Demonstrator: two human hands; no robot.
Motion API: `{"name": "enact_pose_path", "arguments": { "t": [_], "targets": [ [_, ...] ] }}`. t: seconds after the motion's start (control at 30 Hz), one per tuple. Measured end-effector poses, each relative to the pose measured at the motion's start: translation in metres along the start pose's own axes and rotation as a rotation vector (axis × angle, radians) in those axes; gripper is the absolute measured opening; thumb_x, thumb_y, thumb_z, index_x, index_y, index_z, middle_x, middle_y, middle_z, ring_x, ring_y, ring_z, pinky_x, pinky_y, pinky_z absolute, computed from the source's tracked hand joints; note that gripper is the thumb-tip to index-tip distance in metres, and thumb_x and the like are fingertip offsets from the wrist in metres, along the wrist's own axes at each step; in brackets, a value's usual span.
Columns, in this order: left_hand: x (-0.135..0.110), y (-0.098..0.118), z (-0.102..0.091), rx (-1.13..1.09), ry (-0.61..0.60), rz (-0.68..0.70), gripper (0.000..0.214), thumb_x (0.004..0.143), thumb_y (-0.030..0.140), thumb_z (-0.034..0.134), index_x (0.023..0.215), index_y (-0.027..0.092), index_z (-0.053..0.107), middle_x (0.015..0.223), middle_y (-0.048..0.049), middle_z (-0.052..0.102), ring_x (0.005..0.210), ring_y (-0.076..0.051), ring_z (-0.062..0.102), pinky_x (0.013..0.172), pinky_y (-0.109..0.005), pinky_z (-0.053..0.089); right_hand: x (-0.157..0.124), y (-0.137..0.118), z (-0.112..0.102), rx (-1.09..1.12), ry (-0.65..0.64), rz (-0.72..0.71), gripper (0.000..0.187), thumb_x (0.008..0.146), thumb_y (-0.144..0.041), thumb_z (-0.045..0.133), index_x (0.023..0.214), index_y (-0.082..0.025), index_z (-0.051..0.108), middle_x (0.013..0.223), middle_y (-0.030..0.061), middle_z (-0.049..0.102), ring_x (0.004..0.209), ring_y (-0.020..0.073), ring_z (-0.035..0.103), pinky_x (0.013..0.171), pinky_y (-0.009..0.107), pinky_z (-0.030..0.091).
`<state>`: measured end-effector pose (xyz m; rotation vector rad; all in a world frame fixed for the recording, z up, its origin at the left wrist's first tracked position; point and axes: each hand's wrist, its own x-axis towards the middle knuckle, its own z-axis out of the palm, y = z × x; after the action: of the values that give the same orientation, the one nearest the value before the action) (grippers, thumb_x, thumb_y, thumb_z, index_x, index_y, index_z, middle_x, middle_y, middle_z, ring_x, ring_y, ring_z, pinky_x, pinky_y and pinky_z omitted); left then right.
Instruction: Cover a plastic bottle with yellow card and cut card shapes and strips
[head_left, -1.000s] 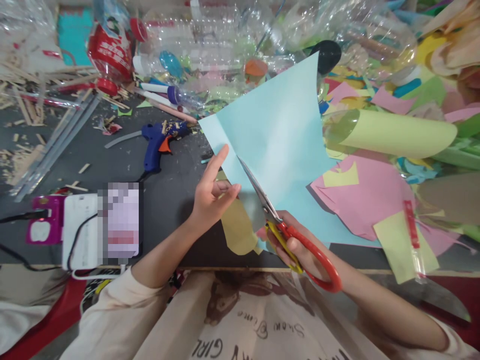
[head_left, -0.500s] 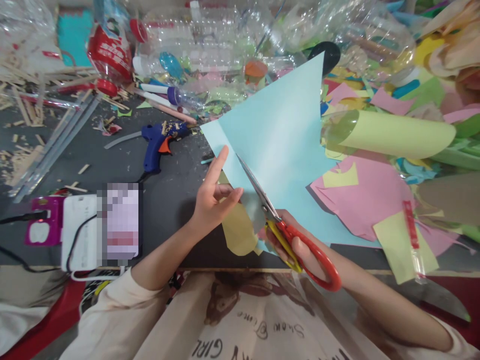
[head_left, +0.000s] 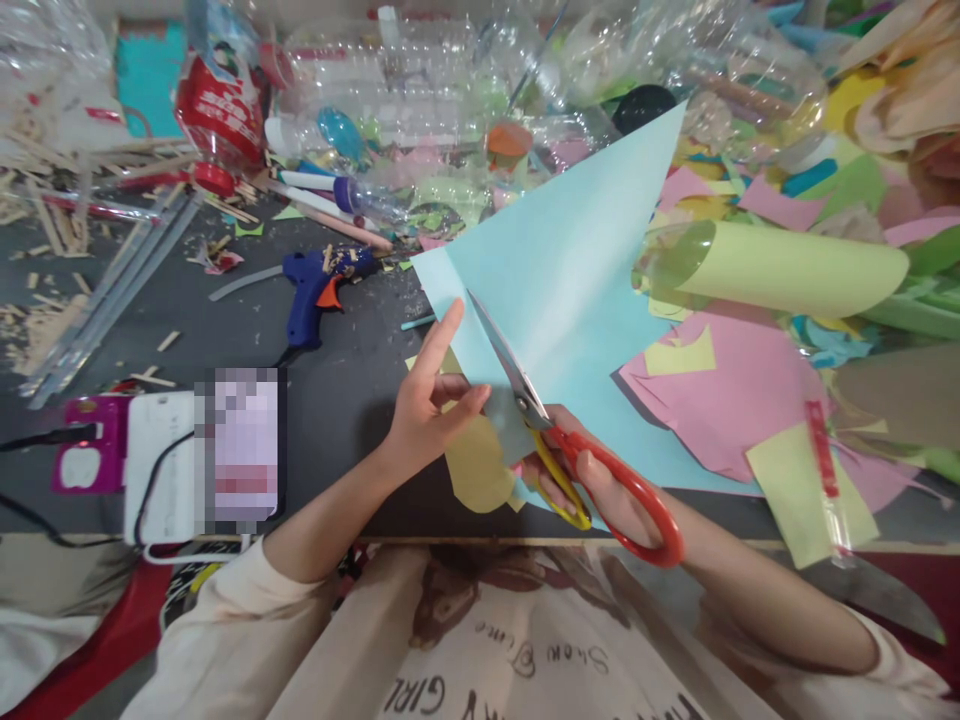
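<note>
A large light blue sheet of paper (head_left: 570, 260) slants up from the table in front of me, its far corner raised. My left hand (head_left: 427, 400) grips the sheet's left strip, index finger stretched along it and thumb over its near part. In my right hand (head_left: 592, 480) is a pair of scissors (head_left: 534, 405) with one red and one yellow handle. Their handles stand apart, and the blades point away from me along the line between the strip and the wider sheet. A yellowish paper piece (head_left: 480, 460) lies below the strip.
Left of my hands lie a blue glue gun (head_left: 307, 300), a phone (head_left: 246, 440) and a white power bank (head_left: 157, 460) with cables. Clear plastic bottles (head_left: 442, 70) crowd the back. Pink paper (head_left: 742, 400) and a green paper roll (head_left: 810, 262) lie to the right.
The scissors have moved slightly forward and left, and their handles are farther apart. The blue sheet's far corner has swung right. My left hand has shifted only a little.
</note>
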<state>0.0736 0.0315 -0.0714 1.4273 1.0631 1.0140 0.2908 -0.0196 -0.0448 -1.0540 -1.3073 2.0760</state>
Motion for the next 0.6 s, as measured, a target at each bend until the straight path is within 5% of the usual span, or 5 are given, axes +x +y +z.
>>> {"name": "enact_pose_path", "arguments": {
  "t": [0.6],
  "targets": [
    [0.0027, 0.0039, -0.0022, 0.024, -0.017, -0.011, 0.091, 0.085, 0.055, 0.071, 0.159, 0.036, 0.022, 0.131, -0.0143, 0.065, 0.054, -0.007, 0.057, 0.046, -0.021, 0.046, 0.0053, -0.0012, 0.0086, 0.112, 0.057, -0.023, 0.058, 0.089, -0.075, 0.048, 0.109, -0.022, 0.046, 0.060, -0.0107, 0.042, 0.047, 0.0067, 0.034, 0.049, 0.024, 0.035]
  ]
}}
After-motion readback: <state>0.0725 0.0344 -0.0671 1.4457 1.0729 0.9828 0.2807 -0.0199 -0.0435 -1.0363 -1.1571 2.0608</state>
